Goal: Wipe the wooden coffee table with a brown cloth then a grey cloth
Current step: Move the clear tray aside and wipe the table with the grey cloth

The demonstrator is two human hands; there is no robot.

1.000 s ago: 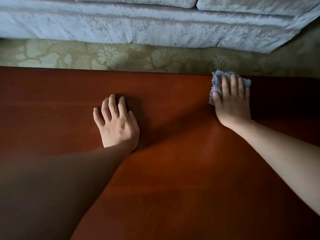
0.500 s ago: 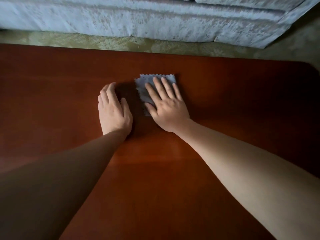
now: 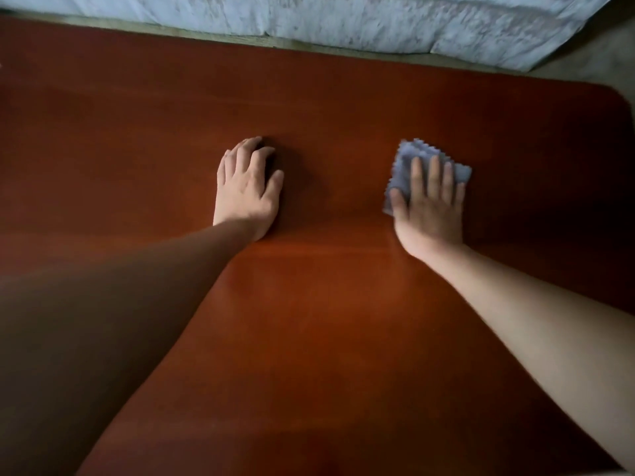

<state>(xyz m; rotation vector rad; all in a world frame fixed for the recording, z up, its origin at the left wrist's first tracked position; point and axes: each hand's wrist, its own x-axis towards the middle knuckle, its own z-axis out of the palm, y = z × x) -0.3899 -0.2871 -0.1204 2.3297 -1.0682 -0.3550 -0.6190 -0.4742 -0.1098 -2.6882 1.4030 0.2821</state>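
The reddish-brown wooden coffee table (image 3: 326,321) fills most of the view. A small grey cloth (image 3: 407,166) with zigzag edges lies flat on it, right of centre. My right hand (image 3: 429,207) presses down on the cloth with straight fingers, covering its lower half. My left hand (image 3: 245,194) rests palm down on the bare wood to the left, well apart from the cloth, fingers slightly bent. No brown cloth is in view.
A pale grey sofa (image 3: 343,18) runs along the far side of the table, with a narrow strip of patterned carpet (image 3: 601,63) between them and at the far right. The table's rounded far-right corner (image 3: 615,97) is visible.
My right hand has slid the grey cloth back to the right, away from my left hand. The left hand stays in place on the wood. The view has tilted further down.
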